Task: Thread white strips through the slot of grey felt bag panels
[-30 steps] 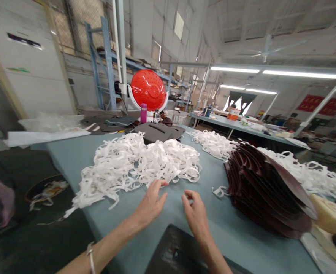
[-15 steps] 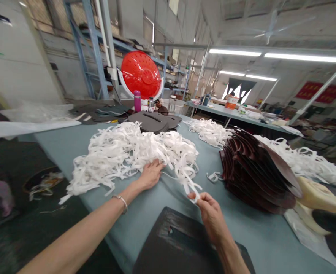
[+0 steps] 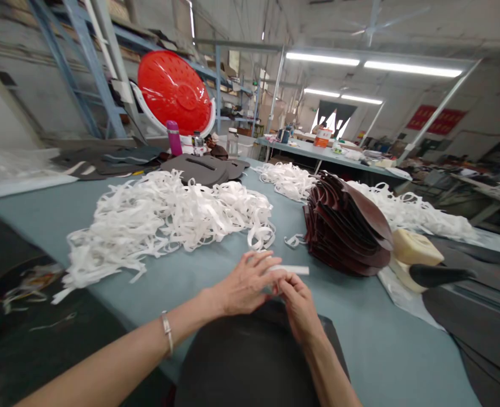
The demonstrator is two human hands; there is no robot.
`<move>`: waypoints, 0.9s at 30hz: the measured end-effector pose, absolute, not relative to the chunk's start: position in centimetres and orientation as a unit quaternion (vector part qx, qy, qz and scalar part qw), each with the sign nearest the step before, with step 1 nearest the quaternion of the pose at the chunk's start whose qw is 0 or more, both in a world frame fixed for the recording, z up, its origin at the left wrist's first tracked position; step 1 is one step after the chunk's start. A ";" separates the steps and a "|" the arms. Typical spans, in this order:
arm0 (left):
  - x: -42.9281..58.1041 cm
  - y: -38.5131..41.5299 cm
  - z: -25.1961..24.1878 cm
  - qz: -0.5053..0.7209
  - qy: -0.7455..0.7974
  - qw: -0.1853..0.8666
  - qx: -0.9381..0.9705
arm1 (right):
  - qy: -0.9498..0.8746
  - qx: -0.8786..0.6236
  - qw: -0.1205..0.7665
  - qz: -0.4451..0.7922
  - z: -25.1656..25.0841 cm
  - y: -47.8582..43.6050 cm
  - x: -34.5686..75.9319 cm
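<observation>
My left hand [image 3: 244, 288] and my right hand [image 3: 298, 305] meet over the near edge of a dark, flat panel [image 3: 245, 364] at the table's front. A short white strip [image 3: 294, 270] lies across the fingertips of both hands, its free end pointing right. My right thumb and fingers pinch it; the left fingers close on it from the other side, partly overlapping. Beyond the hands spreads a heap of loose white strips [image 3: 139, 217]. The panel's upper edge is partly hidden under my hands.
To the right stand a stack of dark brown curved pieces [image 3: 345, 232] and a yellowish block [image 3: 417, 247] beside a black handle-like object [image 3: 440, 275]. Grey cut pieces [image 3: 194, 169], a purple bottle [image 3: 173, 138] and a red basin [image 3: 173, 90] are at the back.
My left hand has left the white heap and come right to my right hand. The strip in my right hand has come away from the heap. The view has turned slightly right.
</observation>
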State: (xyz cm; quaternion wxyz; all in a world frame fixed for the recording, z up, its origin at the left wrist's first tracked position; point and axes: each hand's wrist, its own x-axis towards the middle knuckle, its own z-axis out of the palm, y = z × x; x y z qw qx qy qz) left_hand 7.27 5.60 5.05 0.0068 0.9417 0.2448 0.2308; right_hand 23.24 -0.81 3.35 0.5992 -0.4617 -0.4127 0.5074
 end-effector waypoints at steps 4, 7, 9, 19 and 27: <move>7.0 10.6 4.0 0.174 0.328 -0.031 0.928 | -0.384 -0.496 0.601 0.495 4.1 -3.1 23.6; 5.1 14.4 4.1 0.190 0.377 -0.024 0.906 | -0.348 -0.512 0.616 0.487 5.2 -6.4 26.1; 4.2 15.2 4.7 0.202 0.389 -0.011 0.899 | -0.321 -0.511 0.631 0.487 5.7 -8.2 27.8; 4.5 3.0 7.5 0.213 0.278 0.200 0.915 | -0.254 -0.420 0.614 0.618 2.0 -11.3 26.4; 5.0 -3.0 7.1 0.082 0.253 0.375 0.888 | -0.358 -0.552 0.473 0.586 2.6 -12.8 23.5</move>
